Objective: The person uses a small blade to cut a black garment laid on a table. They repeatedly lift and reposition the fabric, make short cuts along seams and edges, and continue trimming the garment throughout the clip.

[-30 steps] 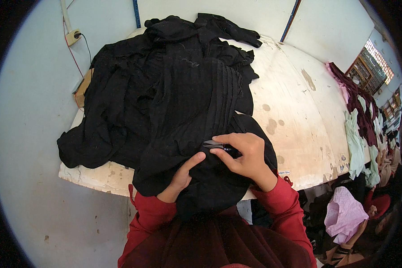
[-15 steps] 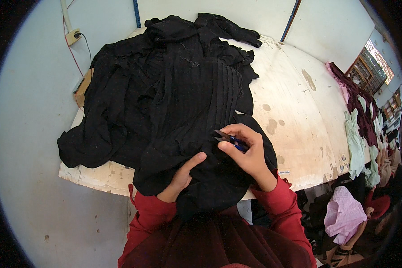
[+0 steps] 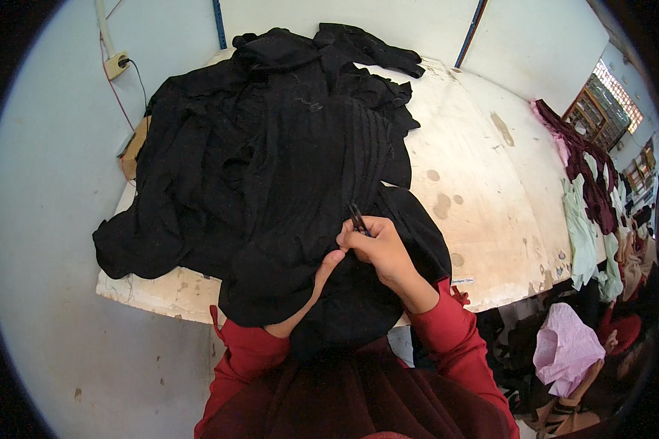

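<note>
A large heap of black cloth, apparently a garment with rows of pleats at its right, is spread over the table and hangs past the front edge. My left hand grips a fold of it, thumb on top and fingers hidden under the cloth. In my right hand is a pair of thread snips, the dark blades poking out past the fingers and pointing away from me. My right fingertips meet the tip of the left thumb at the cloth. Whatever sits between them is too small to make out.
The pale, stained table reaches right to pink, maroon and mint garments. Low at the right, another person's hand holds a pink cloth. A wall socket with a plug and a cardboard piece are at the left.
My right hand has come left and down to the left thumb, and the snips have turned from pointing left to pointing away. The left thumb has shifted slightly right.
</note>
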{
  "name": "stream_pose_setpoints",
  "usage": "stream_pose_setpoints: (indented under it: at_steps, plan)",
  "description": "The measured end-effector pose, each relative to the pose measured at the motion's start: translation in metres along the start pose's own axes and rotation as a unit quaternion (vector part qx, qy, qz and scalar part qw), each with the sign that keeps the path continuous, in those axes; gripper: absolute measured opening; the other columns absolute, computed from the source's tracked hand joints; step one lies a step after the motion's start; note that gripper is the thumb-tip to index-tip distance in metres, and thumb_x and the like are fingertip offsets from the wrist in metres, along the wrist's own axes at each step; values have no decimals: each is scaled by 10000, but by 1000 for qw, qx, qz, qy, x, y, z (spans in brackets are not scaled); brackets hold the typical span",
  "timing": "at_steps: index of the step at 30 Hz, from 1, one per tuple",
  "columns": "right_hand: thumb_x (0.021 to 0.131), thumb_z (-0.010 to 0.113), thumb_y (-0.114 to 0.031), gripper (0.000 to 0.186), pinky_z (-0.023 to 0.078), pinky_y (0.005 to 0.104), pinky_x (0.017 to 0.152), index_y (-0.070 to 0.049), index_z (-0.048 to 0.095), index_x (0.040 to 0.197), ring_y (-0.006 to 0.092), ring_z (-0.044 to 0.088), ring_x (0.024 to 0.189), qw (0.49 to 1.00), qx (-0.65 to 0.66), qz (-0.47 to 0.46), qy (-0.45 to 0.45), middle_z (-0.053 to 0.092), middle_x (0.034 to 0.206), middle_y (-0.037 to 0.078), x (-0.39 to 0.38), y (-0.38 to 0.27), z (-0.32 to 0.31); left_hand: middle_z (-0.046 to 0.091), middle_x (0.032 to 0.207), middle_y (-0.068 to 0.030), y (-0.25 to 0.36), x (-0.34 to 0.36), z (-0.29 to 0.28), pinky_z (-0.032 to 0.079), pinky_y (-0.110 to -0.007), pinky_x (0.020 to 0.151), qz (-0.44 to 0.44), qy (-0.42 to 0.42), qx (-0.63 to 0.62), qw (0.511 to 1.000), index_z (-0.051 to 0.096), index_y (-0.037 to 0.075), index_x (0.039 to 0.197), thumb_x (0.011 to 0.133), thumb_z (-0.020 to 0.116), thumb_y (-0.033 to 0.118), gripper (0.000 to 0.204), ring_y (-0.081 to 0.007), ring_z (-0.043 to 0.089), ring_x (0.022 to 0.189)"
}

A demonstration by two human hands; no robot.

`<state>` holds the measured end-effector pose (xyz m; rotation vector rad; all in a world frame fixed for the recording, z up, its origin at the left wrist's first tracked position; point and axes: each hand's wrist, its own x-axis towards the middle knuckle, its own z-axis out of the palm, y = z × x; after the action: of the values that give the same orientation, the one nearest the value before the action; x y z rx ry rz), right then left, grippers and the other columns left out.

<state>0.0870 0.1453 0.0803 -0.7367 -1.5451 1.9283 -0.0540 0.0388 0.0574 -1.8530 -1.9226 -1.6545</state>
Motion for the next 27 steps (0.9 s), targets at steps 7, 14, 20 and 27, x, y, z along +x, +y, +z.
stream_pose_setpoints:
  at_steps: [7,14,20,27]
  plan:
    - [810,750,-160,185,409,229,529,-56,687,949,77,528,565,995,-61,-81,-1,617,705,-18,-6,2,-10,662,1153,-156,-31,-20,31,482,-363,942,-96,94,-168,977,665,6,1143,788,809,366,526,-304,642,1028]
    - [757,796,-194,298,524,295,613,-64,708,1010,228,701,688,832,-405,-368,90,713,844,108,-25,-10,-12,642,1188,-173,-55,-34,48,458,-362,968,-176,73,-275,942,653,-11,1150,776,822,355,550,-307,617,1081]
    - [760,793,-201,236,527,305,604,-69,723,943,236,705,687,793,-450,-396,108,727,843,96,-23,-8,-11,662,1163,-148,-61,-36,51,457,-354,963,-200,19,-321,926,674,2,1120,804,801,256,424,-270,622,1063]
    - [768,792,-196,220,528,303,603,-69,723,934,231,709,691,803,-432,-396,110,732,861,95,-20,-5,-14,664,1166,-147,-76,-45,55,448,-348,975,-230,-2,-327,916,673,-2,1131,818,787,233,407,-254,624,1068]
